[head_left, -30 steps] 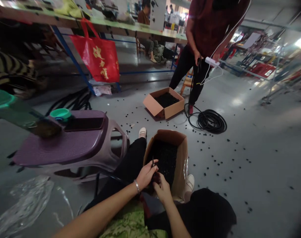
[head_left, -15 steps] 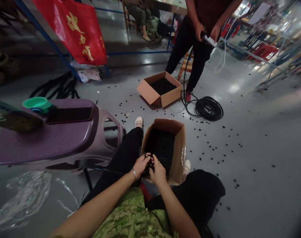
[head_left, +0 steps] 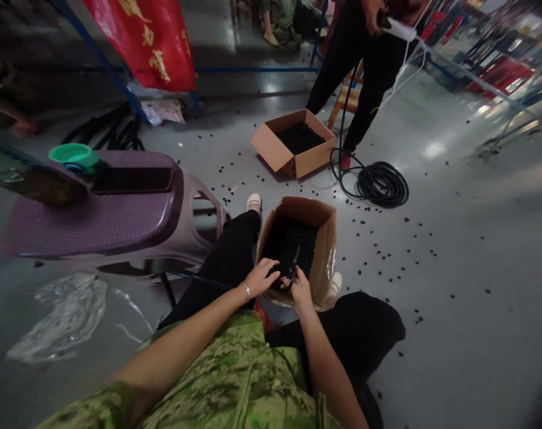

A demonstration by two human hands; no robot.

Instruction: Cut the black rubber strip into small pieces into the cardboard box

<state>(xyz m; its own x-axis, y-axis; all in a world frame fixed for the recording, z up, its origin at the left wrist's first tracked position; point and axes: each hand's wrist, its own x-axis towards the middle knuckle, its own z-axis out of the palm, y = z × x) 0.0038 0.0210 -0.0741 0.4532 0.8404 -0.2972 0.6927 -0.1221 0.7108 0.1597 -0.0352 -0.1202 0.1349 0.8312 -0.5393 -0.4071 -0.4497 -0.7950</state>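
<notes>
An open cardboard box [head_left: 325,256] stands on the floor between my knees, its bottom covered with small black pieces [head_left: 283,238]. My right hand [head_left: 301,291] is closed around the dark handles of a pair of scissors [head_left: 293,271], whose blades point away from me over the black pieces. My left hand [head_left: 261,277] is over the box's near left side, its thumb and fingers apart and directed at the scissors. I see nothing in the left hand, though the dark contents behind its fingertips make small things hard to make out.
A purple plastic stool [head_left: 132,208] on the left bears a phone [head_left: 134,180], a green cup-like lid [head_left: 74,156] and a bottle. Ahead are another box [head_left: 314,162] of black pieces, coiled black tubing [head_left: 382,183] and a standing person [head_left: 364,65]. Black bits dot the floor.
My hands were close together at the box's near edge; now they are apart, the right one farther right with the scissors plainly showing. The view has tipped downward slightly.
</notes>
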